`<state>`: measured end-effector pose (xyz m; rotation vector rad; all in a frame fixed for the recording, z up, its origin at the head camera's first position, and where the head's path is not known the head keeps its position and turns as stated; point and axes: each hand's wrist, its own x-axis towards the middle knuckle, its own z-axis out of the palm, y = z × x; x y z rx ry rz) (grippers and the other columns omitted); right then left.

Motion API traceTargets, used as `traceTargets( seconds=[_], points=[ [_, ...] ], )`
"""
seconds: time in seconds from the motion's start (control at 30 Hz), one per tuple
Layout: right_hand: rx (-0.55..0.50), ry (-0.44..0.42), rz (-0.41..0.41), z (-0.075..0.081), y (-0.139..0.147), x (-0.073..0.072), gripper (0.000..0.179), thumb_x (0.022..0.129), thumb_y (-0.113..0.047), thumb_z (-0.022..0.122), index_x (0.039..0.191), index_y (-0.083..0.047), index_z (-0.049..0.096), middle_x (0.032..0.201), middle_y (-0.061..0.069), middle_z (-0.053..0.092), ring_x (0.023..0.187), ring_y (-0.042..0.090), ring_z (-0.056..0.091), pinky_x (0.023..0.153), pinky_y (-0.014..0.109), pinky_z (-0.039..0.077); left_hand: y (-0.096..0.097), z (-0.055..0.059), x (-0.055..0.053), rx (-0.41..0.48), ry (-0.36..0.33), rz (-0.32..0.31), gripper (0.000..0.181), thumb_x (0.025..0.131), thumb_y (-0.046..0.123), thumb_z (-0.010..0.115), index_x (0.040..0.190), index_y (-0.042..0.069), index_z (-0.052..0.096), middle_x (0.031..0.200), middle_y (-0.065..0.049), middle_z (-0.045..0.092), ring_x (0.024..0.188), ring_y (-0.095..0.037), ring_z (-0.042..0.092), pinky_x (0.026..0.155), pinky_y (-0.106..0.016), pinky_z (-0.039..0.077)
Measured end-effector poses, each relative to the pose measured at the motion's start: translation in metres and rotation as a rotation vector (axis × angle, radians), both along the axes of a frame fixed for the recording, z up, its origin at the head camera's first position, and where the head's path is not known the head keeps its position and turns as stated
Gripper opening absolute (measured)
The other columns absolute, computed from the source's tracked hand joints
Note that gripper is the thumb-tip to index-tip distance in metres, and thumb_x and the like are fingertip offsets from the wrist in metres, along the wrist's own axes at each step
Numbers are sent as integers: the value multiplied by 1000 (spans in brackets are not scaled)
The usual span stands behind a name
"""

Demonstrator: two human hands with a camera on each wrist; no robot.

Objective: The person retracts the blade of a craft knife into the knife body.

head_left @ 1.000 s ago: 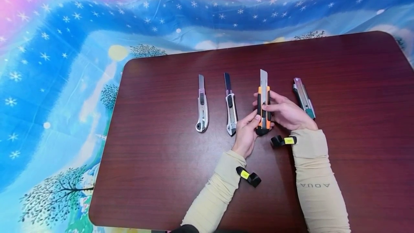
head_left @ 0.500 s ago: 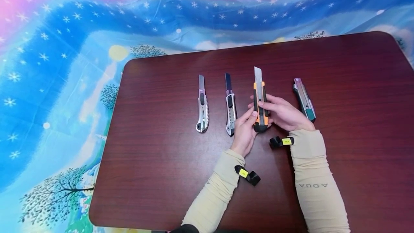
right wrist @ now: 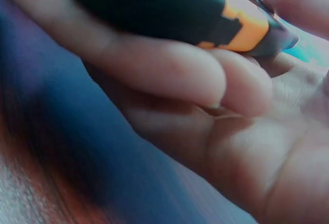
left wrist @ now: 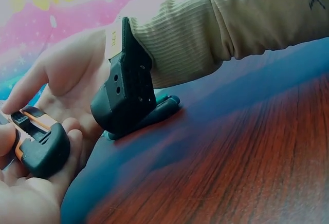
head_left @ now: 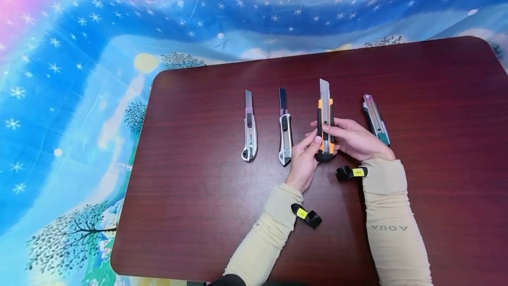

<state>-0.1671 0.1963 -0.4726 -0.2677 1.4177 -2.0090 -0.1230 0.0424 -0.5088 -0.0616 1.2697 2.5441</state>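
Note:
An orange and black utility knife point(head_left: 325, 105) is held up between both hands in the head view, its wide silver blade pointing away from me. My left hand point(head_left: 304, 164) grips the lower left of the handle, thumb on top. From the right side, my right hand point(head_left: 359, 140) pinches it, with the thumb on the middle of the handle and fingers underneath. The left wrist view shows the black butt end point(left wrist: 49, 154) resting among the fingers. Close up in the right wrist view, curled fingers point(right wrist: 169, 72) lie under the dark handle end point(right wrist: 149, 3).
Two silver utility knives point(head_left: 249, 140) point(head_left: 285, 140) with blades out lie to the left on the dark red table point(head_left: 190, 197). A silver and green utility knife point(head_left: 376, 120) lies right, partly behind the right hand. A snowflake-patterned cloth point(head_left: 238, 16) hangs beyond the table.
Both hands moved the orange and black utility knife slightly left, then back right and a little farther up in the view. The grip stays much the same, and the other knives remain in place.

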Motion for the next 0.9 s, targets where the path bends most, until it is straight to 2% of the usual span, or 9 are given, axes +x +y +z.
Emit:
traceTargets(
  seconds=[0.2, 0.27, 0.43, 0.6, 0.7, 0.8, 0.9],
  points=[
    [-35, 31, 9, 0, 1, 1, 36, 105, -14, 39, 137, 2, 47, 120, 8, 68, 107, 15, 66, 76, 26, 57, 0, 0, -1, -8, 13, 3, 38, 101, 10, 47, 139, 6, 50, 135, -20, 56, 113, -41, 60, 91, -44, 56],
    [-57, 35, 15, -1, 1, 1, 36, 105, -14, 38, 136, 2, 47, 120, 9, 69, 108, 15, 67, 74, 26, 58, 0, 0, -1, -11, 15, 1, 38, 101, 10, 47, 139, 5, 51, 135, -19, 56, 113, -40, 61, 91, -44, 56],
    [-84, 46, 19, -1, 2, 1, 35, 105, -12, 35, 135, 0, 50, 120, 10, 69, 109, 17, 67, 76, 27, 59, 0, 0, 0, -9, 12, -5, 38, 101, 9, 47, 139, 5, 50, 135, -20, 56, 114, -48, 58, 92, -43, 55],
    [-68, 50, 24, 0, 2, 1, 38, 105, -12, 36, 138, 4, 44, 122, 10, 68, 107, 14, 66, 74, 25, 58, 0, 1, 0, -11, 10, 0, 39, 101, 9, 47, 139, 4, 50, 136, -20, 55, 114, -38, 60, 92, -43, 55],
    [-59, 52, 34, 1, 3, 2, 39, 105, -13, 36, 140, 3, 42, 125, 10, 67, 109, 14, 65, 76, 25, 57, 0, 1, 0, -16, 12, -6, 39, 101, 10, 46, 140, 4, 49, 136, -19, 55, 112, -38, 61, 92, -41, 55],
    [-70, 52, 44, 2, 3, 3, 39, 105, -10, 33, 141, 3, 40, 126, 10, 66, 116, 15, 62, 85, 27, 57, -1, 2, 1, -20, 17, -14, 40, 102, 12, 47, 141, 4, 48, 136, -18, 55, 110, -43, 62, 92, -39, 55],
    [-47, 31, 20, 5, 2, 3, 39, 102, -6, 31, 138, 3, 43, 124, 10, 67, 112, 15, 64, 81, 26, 56, -1, 2, 1, -32, 25, -16, 41, 102, 13, 47, 141, 4, 47, 138, -18, 55, 110, -37, 63, 93, -39, 55]
  ],
)
